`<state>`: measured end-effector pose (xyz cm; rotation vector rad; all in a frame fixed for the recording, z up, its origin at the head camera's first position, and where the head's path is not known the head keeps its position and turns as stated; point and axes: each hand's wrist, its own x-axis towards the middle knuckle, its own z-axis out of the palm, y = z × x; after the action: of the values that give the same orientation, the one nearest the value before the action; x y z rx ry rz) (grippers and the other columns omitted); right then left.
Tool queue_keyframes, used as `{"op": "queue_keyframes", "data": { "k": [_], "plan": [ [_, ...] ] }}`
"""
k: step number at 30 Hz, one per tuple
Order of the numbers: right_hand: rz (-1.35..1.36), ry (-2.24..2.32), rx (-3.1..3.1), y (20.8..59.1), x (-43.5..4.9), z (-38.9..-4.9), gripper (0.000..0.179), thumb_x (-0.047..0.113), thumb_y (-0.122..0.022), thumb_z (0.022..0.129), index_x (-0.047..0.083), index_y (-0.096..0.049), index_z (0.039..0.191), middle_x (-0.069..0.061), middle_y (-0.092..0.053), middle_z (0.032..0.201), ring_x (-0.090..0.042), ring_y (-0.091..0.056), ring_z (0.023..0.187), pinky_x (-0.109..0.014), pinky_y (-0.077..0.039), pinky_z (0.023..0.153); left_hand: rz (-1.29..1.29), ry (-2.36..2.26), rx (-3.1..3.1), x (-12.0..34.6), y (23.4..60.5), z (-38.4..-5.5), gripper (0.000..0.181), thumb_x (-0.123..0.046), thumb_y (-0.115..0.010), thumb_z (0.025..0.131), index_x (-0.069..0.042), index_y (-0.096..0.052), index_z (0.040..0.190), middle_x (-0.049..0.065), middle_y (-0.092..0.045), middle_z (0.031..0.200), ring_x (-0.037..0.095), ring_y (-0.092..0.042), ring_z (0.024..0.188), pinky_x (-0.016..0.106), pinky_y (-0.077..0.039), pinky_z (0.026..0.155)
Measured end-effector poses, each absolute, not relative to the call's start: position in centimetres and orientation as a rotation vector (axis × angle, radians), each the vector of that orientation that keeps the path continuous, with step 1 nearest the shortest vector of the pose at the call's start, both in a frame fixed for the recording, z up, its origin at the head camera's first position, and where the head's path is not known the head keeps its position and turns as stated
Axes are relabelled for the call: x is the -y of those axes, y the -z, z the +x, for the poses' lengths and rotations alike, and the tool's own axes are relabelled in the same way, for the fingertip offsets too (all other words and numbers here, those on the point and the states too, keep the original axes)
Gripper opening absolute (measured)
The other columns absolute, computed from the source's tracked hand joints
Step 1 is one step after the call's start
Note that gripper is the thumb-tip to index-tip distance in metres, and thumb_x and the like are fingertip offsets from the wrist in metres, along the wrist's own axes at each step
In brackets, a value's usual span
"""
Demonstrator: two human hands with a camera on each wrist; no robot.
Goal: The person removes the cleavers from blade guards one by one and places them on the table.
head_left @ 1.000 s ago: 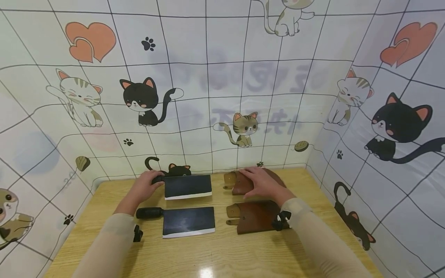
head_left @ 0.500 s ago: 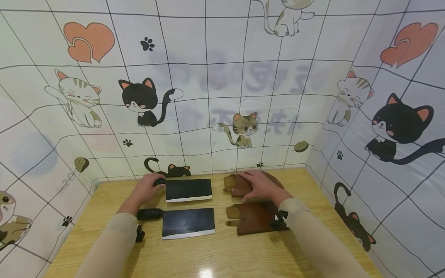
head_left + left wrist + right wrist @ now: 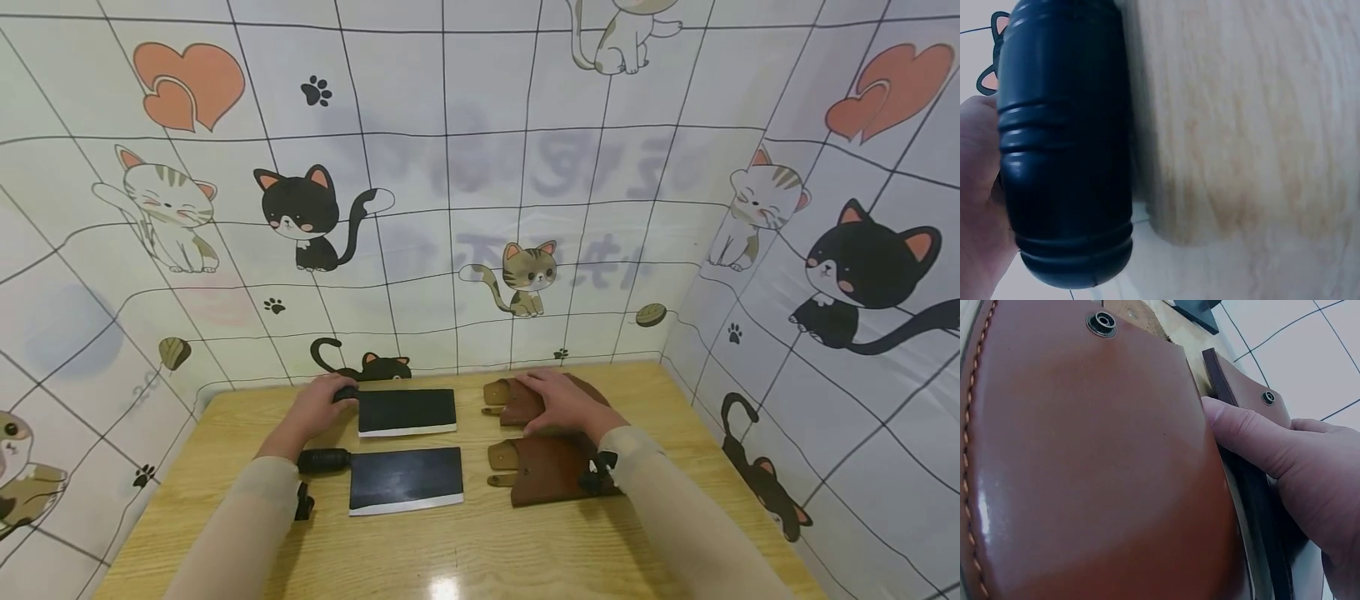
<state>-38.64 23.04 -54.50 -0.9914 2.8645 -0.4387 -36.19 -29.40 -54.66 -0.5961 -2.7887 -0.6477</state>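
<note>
At the back left of the table, my left hand (image 3: 318, 406) holds the black handle of the far cleaver (image 3: 407, 412). This cleaver has a dark blade with a pale cutting edge and lies flat. In front of it lies a matching cleaver (image 3: 406, 480); its ridged black handle (image 3: 1066, 144) fills much of the left wrist view, covering part of my hand. My right hand (image 3: 566, 404) spans the far brown leather sheath (image 3: 516, 406), fingers over its back edge and thumb at its near edge. The near sheath (image 3: 555, 471) lies just in front, with a snap stud (image 3: 1102, 323).
All of these lie on a light wooden table (image 3: 420, 554). A white cloth wall (image 3: 405, 275) printed with cats and grid lines rises behind the table and along its sides. Each sheath has tan strap tabs pointing left.
Over the last second the far cleaver has come down flat onto the table in my left hand. The far sheath has also shifted slightly toward me with my right hand.
</note>
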Motion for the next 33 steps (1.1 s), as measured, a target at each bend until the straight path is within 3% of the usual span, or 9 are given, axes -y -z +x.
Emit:
{"op": "queue_keyframes", "data": {
  "k": [9, 16, 33],
  "plan": [
    [-0.943, 0.495, -2.77, 55.1, -23.3, -39.0, 0.11, 0.05, -0.094, 0.089, 0.009, -0.037, 0.173, -0.026, -0.036, 0.174, -0.048, -0.034, 0.16, -0.066, -0.034, 0.125, -0.544, 0.672, 2.892, 29.5, 55.8, -36.8, 0.034, -0.014, -0.081, 0.102, 0.001, -0.074, 0.131, 0.025, -0.073, 0.128, 0.053, -0.065, 0.123, 0.07, -0.049, 0.105],
    [-0.935, 0.493, -2.697, 55.0, -23.1, -39.4, 0.108, 0.048, -0.092, 0.092, 0.009, -0.034, 0.174, -0.023, -0.032, 0.176, -0.047, -0.032, 0.161, -0.065, -0.035, 0.125, -0.511, 0.716, 2.914, 29.7, 55.7, -36.7, 0.037, -0.013, -0.082, 0.1, 0.0, -0.073, 0.133, 0.026, -0.072, 0.127, 0.052, -0.067, 0.12, 0.068, -0.052, 0.099],
    [-0.894, 0.525, -2.679, 54.5, -23.0, -39.5, 0.112, 0.048, -0.095, 0.088, 0.012, -0.033, 0.175, -0.021, -0.031, 0.178, -0.047, -0.03, 0.162, -0.065, -0.033, 0.125, -0.442, 0.905, 2.923, 29.6, 55.6, -36.5, 0.038, -0.01, -0.08, 0.102, 0.002, -0.072, 0.137, 0.03, -0.068, 0.137, 0.052, -0.063, 0.129, 0.067, -0.05, 0.107]
  ]
}}
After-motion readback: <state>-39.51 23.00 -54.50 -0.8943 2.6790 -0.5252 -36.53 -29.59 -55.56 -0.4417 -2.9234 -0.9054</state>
